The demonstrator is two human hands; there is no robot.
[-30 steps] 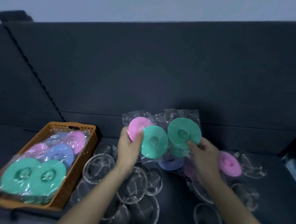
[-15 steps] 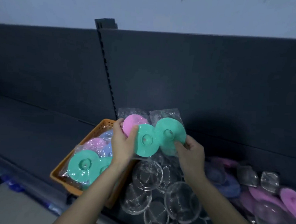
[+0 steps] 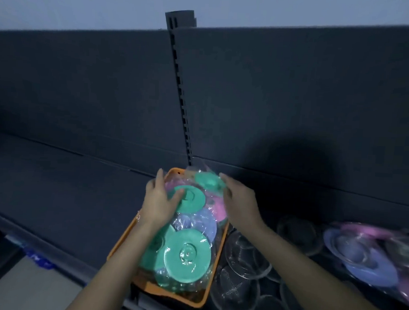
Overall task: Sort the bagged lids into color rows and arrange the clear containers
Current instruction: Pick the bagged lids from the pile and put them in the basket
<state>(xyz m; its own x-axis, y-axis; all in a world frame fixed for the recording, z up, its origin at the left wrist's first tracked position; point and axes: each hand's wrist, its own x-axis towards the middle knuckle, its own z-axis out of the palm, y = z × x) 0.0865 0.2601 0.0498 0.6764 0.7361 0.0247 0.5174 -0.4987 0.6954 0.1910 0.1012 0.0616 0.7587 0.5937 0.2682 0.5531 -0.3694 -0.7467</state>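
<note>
Having dropped from mid-air onto the orange basket [image 3: 121, 241], the bagged lids [image 3: 209, 181] stay held: left hand [image 3: 157, 202] pinching a green lid [image 3: 193, 199], right hand [image 3: 240, 201] gripping the bag's far end.

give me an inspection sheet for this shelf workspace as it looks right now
surface: dark shelf, dimly lit
job's things: orange basket holds bagged green lids in front and bagged blue lids behind; clear containers lie right of the basket; blue and pink bagged lids lie at far right
clutter: nothing seen
grippers: left hand grips a lid bag over the basket's far end; right hand is at that bag's right edge, grip blurred
cables: nothing seen
surroundings: slotted upright, dark back panel, pale wall above, floor at lower left
</note>
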